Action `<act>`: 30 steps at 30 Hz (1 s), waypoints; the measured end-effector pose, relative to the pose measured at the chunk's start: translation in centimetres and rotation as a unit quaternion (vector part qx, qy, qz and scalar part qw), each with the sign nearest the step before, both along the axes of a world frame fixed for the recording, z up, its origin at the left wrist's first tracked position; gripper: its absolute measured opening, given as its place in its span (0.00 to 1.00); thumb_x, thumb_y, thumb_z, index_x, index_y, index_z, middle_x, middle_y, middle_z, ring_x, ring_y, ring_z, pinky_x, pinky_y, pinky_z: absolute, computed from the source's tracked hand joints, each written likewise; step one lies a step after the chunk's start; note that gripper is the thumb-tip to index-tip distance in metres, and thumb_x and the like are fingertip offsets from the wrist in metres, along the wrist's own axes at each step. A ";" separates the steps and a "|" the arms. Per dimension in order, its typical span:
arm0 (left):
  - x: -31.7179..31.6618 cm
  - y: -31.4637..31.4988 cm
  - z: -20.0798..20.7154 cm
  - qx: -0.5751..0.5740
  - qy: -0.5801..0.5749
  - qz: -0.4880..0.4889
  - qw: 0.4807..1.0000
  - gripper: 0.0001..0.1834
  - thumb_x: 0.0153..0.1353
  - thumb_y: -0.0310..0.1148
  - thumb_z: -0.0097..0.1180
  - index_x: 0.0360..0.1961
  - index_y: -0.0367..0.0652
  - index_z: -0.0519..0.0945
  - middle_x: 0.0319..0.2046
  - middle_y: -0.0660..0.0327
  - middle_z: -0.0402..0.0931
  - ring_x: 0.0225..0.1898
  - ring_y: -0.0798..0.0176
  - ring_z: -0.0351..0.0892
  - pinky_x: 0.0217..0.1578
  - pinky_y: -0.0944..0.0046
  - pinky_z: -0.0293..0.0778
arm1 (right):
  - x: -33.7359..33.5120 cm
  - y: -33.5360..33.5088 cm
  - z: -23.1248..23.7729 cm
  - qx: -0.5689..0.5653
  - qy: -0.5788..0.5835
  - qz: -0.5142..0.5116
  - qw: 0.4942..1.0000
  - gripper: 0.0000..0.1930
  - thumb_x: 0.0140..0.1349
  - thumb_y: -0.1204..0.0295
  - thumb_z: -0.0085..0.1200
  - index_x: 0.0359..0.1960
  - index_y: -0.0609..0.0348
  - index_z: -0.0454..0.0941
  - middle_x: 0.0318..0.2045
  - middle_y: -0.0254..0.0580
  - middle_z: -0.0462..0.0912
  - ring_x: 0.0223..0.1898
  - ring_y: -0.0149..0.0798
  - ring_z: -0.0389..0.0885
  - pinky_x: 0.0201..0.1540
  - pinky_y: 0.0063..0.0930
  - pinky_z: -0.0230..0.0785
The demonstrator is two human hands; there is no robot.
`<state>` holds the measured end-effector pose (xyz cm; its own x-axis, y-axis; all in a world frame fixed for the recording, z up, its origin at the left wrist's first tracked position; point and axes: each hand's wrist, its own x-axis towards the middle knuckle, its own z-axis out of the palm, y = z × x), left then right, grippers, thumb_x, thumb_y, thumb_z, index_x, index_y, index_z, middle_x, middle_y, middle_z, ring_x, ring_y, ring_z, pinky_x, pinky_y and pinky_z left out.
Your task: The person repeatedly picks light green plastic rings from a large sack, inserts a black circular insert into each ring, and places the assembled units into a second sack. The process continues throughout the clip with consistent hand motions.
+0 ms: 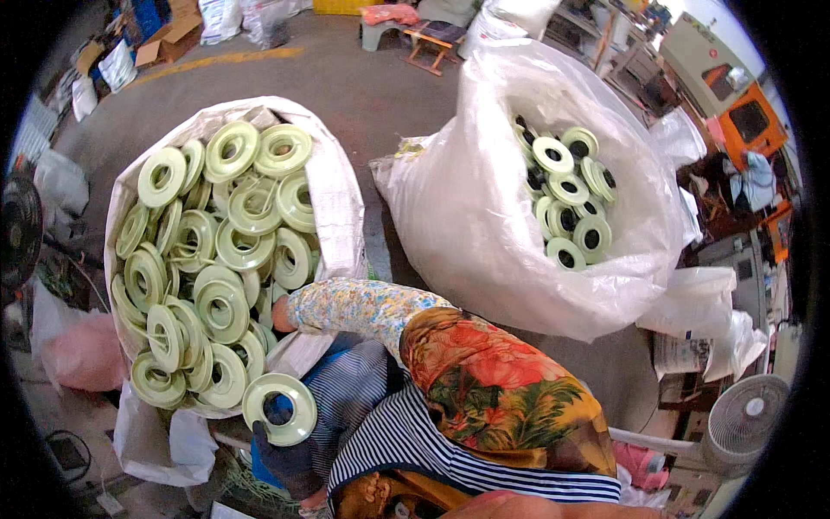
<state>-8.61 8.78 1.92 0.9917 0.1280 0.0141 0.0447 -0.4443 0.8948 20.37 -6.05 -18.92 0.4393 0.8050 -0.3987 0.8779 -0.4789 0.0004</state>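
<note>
My left hand (292, 453), in a dark glove, grips a pale green plastic ring (303, 405) with a wide flange and a round hole, near the lower edge of the view. My right arm, in a flowered oversleeve, reaches across to the left sack. At its right side my right hand (281, 315) shows only in part, and its fingers are hidden by the rings and the sack's edge. That white woven sack (341, 203) is heaped with many similar green rings (221, 304). Some loose thin green strips lie among them.
To the right stands a large white sack with a clear liner (458, 216), holding green rings with black centres (567, 189). A grey fan (749, 419) is at lower right. Farther back are a small stool (389, 33), a cardboard box (177, 39) and an orange-framed machine (750, 121).
</note>
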 end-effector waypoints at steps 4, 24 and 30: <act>0.2 -1.4 0.7 0.022 -0.091 0.009 0.996 0.19 0.69 0.28 0.49 0.58 0.32 0.65 0.55 0.47 0.74 0.57 0.54 0.73 0.58 0.58 0.69 | -1.3 -0.5 9.4 0.039 0.002 -0.079 0.996 0.10 0.50 0.69 0.58 0.34 0.48 0.87 0.32 0.37 0.86 0.36 0.48 0.84 0.31 0.47 0.75; 3.3 -3.7 3.4 0.194 -0.091 -0.046 0.976 0.22 0.69 0.32 0.50 0.60 0.31 0.68 0.62 0.44 0.63 0.61 0.47 0.68 0.58 0.52 0.70 | -15.7 -8.0 26.7 0.495 0.117 -0.083 0.857 0.43 0.40 0.71 0.67 0.63 0.52 0.62 0.56 0.52 0.64 0.49 0.59 0.72 0.47 0.48 0.72; 3.4 -2.3 3.0 0.241 -0.156 -0.055 0.956 0.22 0.62 0.25 0.58 0.58 0.33 0.71 0.62 0.41 0.63 0.60 0.43 0.70 0.54 0.50 0.74 | -15.3 -7.8 26.2 0.503 0.053 -0.004 0.863 0.41 0.42 0.68 0.69 0.61 0.49 0.62 0.52 0.53 0.65 0.43 0.56 0.74 0.44 0.46 0.72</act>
<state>-5.22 6.51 4.97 0.9367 -0.0723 0.3425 -0.2616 -0.7948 0.5475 5.02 -13.84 7.28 0.4499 0.7651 0.4607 0.8442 -0.1960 -0.4989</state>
